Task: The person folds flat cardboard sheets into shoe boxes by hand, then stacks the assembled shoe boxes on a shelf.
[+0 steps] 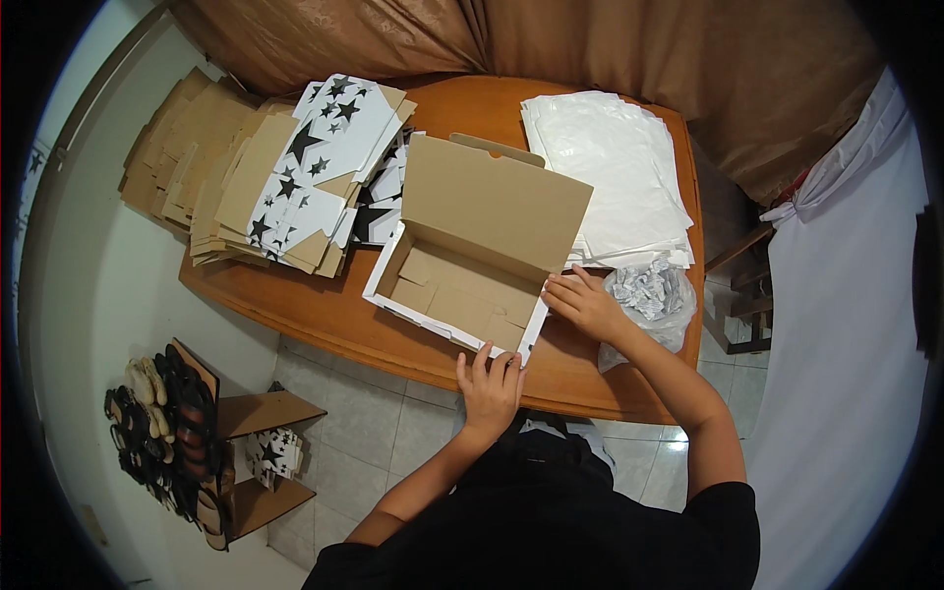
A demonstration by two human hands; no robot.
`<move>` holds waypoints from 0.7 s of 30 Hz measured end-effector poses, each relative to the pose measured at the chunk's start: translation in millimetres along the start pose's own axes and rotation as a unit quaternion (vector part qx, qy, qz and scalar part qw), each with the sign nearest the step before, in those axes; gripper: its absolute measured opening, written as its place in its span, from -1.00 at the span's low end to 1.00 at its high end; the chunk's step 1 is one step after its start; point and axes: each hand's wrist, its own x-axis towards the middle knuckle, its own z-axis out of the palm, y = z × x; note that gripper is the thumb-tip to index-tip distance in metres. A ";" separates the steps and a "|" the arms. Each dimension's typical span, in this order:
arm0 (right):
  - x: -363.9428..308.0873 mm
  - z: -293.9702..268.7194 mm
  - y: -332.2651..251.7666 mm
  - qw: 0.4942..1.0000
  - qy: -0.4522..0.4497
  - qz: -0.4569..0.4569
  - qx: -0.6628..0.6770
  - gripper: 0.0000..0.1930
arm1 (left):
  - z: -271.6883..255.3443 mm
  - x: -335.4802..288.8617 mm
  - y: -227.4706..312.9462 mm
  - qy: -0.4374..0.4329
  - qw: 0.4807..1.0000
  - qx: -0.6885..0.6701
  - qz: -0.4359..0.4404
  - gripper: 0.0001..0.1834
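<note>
An open cardboard box (457, 298), white outside and brown inside, stands on the table before me. Its hinged lid (497, 202) is raised and leans back, with a tuck flap along the far edge. Inside, the bottom shows folded flaps and no contents. My left hand (490, 391) grips the front wall near its right corner, fingertips over the rim. At the right wall, my right hand (590, 307) is closed on the edge by the lid's hinge; its thumb is hidden.
Flat brown cardboard blanks (177, 147) and star-printed blanks (320, 167) are stacked at left. White paper sheets (610, 177) lie at back right, beside a clear bag of crumpled silvery material (649, 295). The table's front edge (324, 313) runs close by. A shoe rack (261, 413) stands lower left.
</note>
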 end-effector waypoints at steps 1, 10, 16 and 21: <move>1.3 -1.0 3.3 0.999 -0.004 -0.036 -0.040 -0.72 | 0.9 2.9 2.8 0.000 1.000 0.002 -0.001 -0.76; 26.9 -1.9 30.3 0.985 -0.065 -0.158 -0.018 -0.93 | 6.2 21.9 15.1 -0.076 0.996 -0.023 -0.030 -0.88; 39.4 15.4 40.0 0.990 -0.038 -0.132 0.002 -0.92 | 16.1 34.8 12.4 -0.051 0.996 -0.008 -0.073 -0.83; 14.3 6.5 24.9 0.999 0.003 -0.026 0.025 -0.73 | 22.8 44.2 8.5 -0.050 0.995 0.030 -0.076 -0.56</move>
